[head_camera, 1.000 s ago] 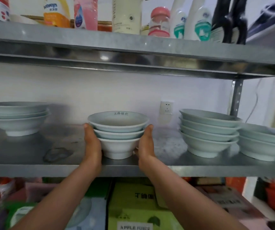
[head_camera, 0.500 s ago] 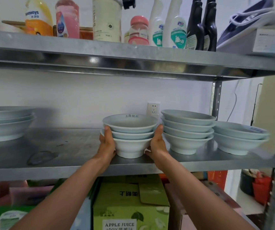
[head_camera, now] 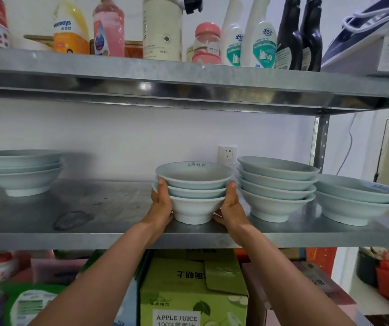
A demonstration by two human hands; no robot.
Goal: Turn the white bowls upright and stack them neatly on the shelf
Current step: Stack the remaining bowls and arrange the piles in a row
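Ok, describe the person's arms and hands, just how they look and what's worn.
The left hand and right hand are bare: no gloves, and no rings show. The left forearm and right forearm are bare too, with no sleeve, watch or bracelet in view down to the picture's lower edge.

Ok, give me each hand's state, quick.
Left hand: gripping the stack of three upright white ceramic bowls.
Right hand: gripping the same stack.

Apple juice carton (head_camera: 193, 302) directly below the grip. Wall socket (head_camera: 227, 154) just up-right of it. High above: yellow bottle (head_camera: 71, 29), pink bottle (head_camera: 108, 29), pink-capped jar (head_camera: 206, 43), black bottles (head_camera: 288, 36). Iron (head_camera: 365, 27) far up-right.
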